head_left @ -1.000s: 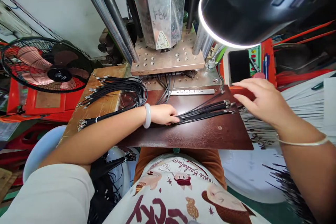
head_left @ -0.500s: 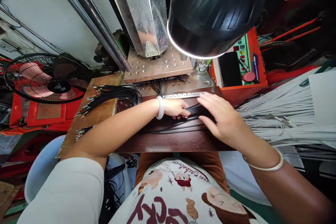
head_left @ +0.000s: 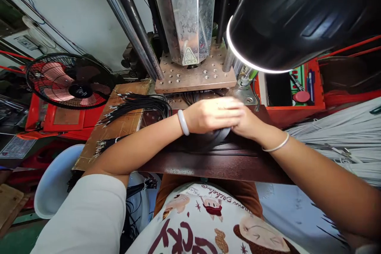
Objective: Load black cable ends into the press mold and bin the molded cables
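Black cables, one bundle too tight to count, lie on the brown work plate below the press, clasped by both hands: left hand overlapping right hand.

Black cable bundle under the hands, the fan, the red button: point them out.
black cable bundle (head_left: 212,139): head view, curved part below the hands.
fan (head_left: 69,80): head view, front grille.
red button (head_left: 301,96): head view, cap.
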`<action>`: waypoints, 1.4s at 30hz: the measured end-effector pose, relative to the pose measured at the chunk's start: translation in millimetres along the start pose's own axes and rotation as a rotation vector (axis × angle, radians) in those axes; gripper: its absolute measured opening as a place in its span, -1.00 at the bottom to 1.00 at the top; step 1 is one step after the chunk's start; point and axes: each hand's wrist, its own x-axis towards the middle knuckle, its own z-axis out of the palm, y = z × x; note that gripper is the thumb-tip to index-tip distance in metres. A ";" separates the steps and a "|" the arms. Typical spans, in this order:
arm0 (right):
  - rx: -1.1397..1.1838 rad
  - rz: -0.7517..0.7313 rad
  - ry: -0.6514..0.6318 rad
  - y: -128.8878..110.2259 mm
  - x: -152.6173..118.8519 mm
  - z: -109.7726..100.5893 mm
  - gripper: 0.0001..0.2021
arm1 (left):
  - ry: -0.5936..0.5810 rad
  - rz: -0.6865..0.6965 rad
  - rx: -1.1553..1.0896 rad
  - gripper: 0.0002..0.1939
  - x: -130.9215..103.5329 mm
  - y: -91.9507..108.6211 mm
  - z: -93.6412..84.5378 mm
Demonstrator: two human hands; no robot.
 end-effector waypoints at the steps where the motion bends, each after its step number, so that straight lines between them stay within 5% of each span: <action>1: -0.018 -0.006 -0.015 4.4 1.9 4.1 -0.71 | 0.076 -0.133 -0.039 -0.67 -1.6 -2.9 1.9; 5: -0.072 -0.030 -0.085 10.7 -15.9 13.2 -0.70 | 0.330 -0.672 -0.214 -0.73 -13.9 -14.5 7.2; 8: -0.015 -0.052 -0.119 -0.9 -31.7 10.2 -0.72 | 0.243 -0.786 -0.306 -0.77 -20.9 -16.7 16.5; 14: 0.324 0.205 0.049 -20.1 -14.6 1.4 -0.71 | 0.222 -0.799 -0.457 -0.76 -17.5 -15.5 26.4; 18: 0.387 0.324 0.021 -23.2 -7.2 7.9 -0.78 | 0.186 -0.773 -0.421 -0.76 -15.3 -15.4 21.2; 21: 0.278 0.274 0.202 -28.7 -17.0 13.5 -0.82 | -0.004 -0.783 -0.267 -0.79 -18.1 -6.7 18.4; 25: 0.344 -0.044 0.120 -33.0 -30.9 12.8 -0.84 | -0.383 -0.749 -0.036 -0.78 -17.2 20.6 10.5; 27: 0.363 -0.080 0.123 -32.5 -34.3 10.2 -0.85 | -0.342 -0.753 0.139 -0.75 -14.6 32.8 6.5; 29: 0.347 -0.029 0.186 -32.0 -36.3 8.2 -0.86 | -0.141 -0.746 0.222 -0.70 -13.4 37.6 7.7; 32: 0.347 0.029 0.207 -34.4 -38.8 7.5 -0.89 | 0.089 -0.741 0.093 -0.68 -18.0 32.1 22.1; 38: 0.313 0.038 0.134 -45.6 -39.9 7.5 -0.88 | -0.219 -0.847 -0.030 -0.77 -34.5 31.1 48.0; 42: 0.263 -0.038 0.122 -48.1 -36.4 3.1 -0.87 | -0.098 -0.869 -0.082 -0.74 -41.9 37.5 45.8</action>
